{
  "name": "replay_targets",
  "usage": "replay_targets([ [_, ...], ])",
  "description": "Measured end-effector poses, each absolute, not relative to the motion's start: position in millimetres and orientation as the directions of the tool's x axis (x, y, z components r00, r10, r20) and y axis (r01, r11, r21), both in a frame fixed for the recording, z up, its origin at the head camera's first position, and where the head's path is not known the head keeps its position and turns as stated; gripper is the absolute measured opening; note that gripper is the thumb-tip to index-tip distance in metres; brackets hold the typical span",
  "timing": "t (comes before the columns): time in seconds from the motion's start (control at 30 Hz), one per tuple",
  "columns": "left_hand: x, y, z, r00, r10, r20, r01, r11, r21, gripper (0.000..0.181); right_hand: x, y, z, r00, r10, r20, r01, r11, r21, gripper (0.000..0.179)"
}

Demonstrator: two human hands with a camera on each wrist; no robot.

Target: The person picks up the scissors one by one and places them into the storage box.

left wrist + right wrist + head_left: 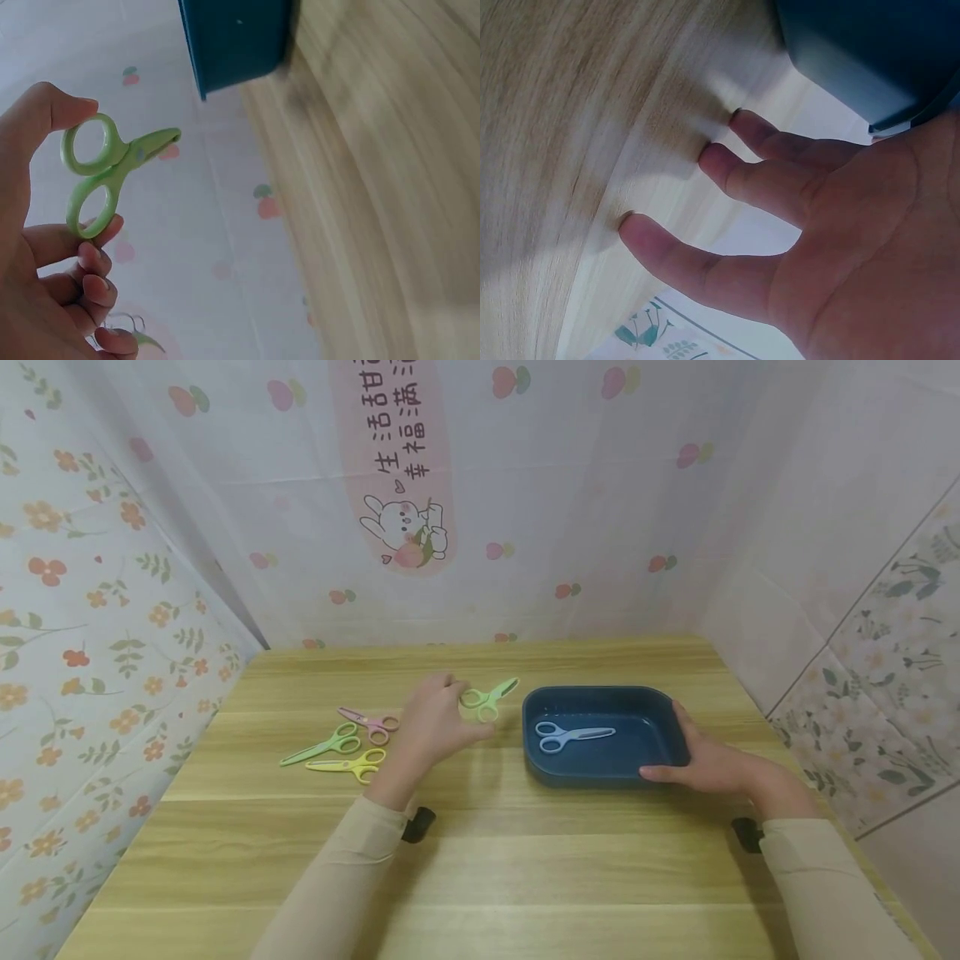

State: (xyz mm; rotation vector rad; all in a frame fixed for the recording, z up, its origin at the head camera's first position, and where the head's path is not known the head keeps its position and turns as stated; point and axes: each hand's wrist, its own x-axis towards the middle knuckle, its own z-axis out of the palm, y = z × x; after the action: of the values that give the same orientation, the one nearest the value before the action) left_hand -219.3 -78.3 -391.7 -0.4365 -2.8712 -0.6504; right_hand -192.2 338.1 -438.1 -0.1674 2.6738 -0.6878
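My left hand pinches a pair of light green scissors by the handle loops, thumb on one loop and fingertips at the other. The scissors' blades are slightly parted and point toward the blue container. My right hand holds that container's right end, thumb at the front rim and a finger at the far corner. Three fingers of this hand reach out with their tips at the table. Inside the container, toward its left, lie light blue scissors.
Left of my left hand, pink scissors, green scissors and yellow scissors lie close together on the wooden table. Printed curtains stand behind the table and at both sides. A black wrist mount sits at my left wrist.
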Motion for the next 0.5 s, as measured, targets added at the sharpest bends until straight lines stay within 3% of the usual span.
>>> replay_targets([
  [0.23, -228, -53, -386, -0.922, 0.339, 0.188, 0.386, 0.841, 0.378, 0.078, -192, 336, -438, -0.925, -0.203, -0.32, -0.024, 0.875, -0.484, 0.142],
  [0.5, -237, -19, -389, -0.884, 0.464, 0.062, 0.458, 0.831, 0.316, 0.085, -192, 336, -437, -0.927, -0.21, -0.31, -0.032, 0.869, -0.494, 0.141],
])
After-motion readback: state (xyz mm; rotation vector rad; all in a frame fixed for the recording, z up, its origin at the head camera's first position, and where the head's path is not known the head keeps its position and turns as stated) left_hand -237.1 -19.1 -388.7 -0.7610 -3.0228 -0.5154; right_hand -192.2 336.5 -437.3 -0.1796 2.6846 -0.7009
